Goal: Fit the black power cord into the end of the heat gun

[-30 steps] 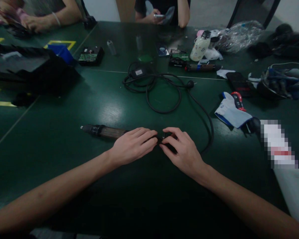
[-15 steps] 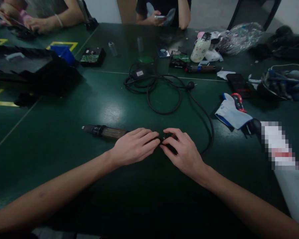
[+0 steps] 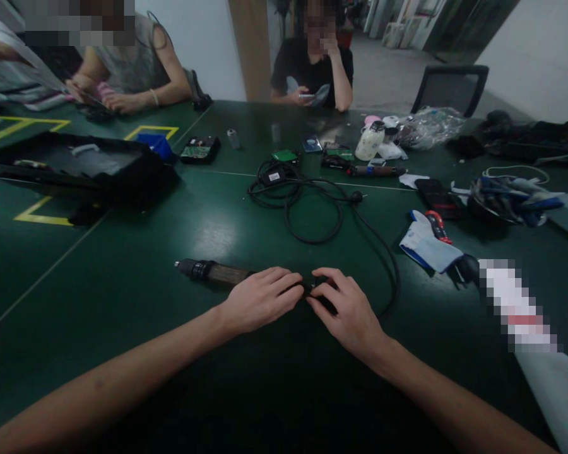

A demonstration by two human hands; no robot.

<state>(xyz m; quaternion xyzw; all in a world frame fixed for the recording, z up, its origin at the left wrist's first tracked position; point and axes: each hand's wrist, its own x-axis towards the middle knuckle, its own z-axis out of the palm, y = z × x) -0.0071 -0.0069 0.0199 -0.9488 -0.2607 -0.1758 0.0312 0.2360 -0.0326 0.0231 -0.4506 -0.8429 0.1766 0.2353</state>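
screwdriver (image 3: 227,274): front juts from under left hand (image 3: 265,299), grip unclear | right hand (image 3: 349,306): curled near its covered end, pinch unclear

The single view looks out from the person's head, facing forward and down across a green table (image 3: 137,271). It sits above the near edge, so the forearms (image 3: 142,366) run in from the lower corners and the left hand (image 3: 264,296) and right hand (image 3: 345,306) appear close, just below the middle of the picture. The cord (image 3: 397,277) lies a little farther out, and the bottle (image 3: 369,142) looks small near the table's far edge. Beyond that edge, the view reaches a seated person (image 3: 312,79), a chair (image 3: 449,91) and the floor (image 3: 383,66) behind.
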